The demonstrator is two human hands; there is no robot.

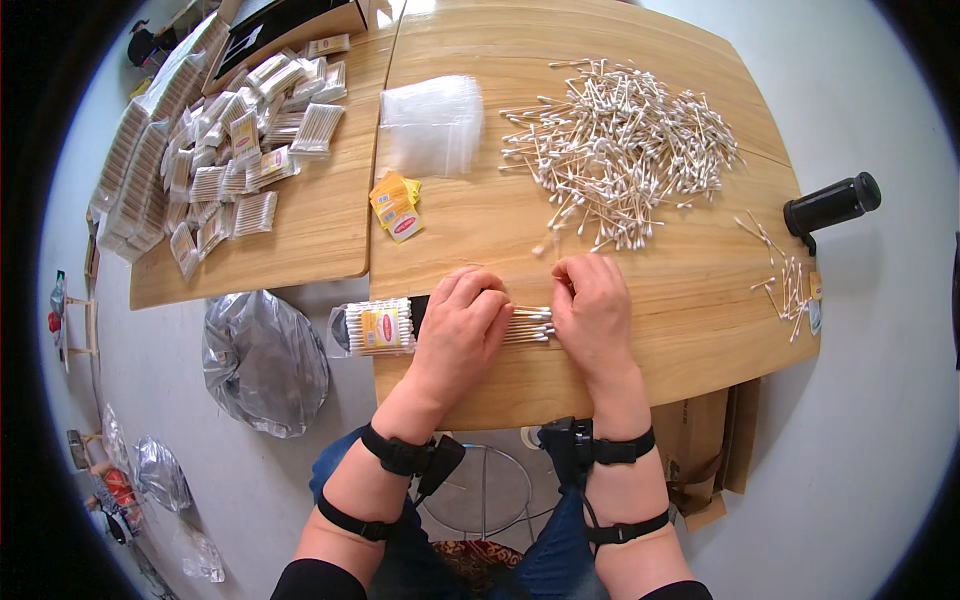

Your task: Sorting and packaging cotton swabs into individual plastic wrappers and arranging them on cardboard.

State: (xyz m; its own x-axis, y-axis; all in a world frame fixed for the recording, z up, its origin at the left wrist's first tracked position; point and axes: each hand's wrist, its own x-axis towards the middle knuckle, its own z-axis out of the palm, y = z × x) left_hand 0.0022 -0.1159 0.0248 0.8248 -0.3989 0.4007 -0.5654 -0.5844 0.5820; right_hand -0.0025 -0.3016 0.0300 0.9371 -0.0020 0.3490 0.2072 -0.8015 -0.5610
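My left hand (463,320) is closed over a bundle of cotton swabs (528,324) near the table's front edge; their white tips stick out to its right. Beside those tips, my right hand (593,315) has its fingers curled together, and what they hold, if anything, is hidden. Left of my left hand lies a clear bag filled with cotton swabs (352,328), with a yellow label card (381,328) on it. Something black shows between that bag and my left hand, mostly covered. Further back spreads a big heap of loose cotton swabs (630,150).
Flat clear bags (432,125) and yellow label cards (397,207) lie at the table's middle left. Many filled swab packs (240,165) cover the left table. At the right edge are a black bottle-shaped object (832,204) and stray swabs (795,290). A grey plastic bag (262,360) stands below.
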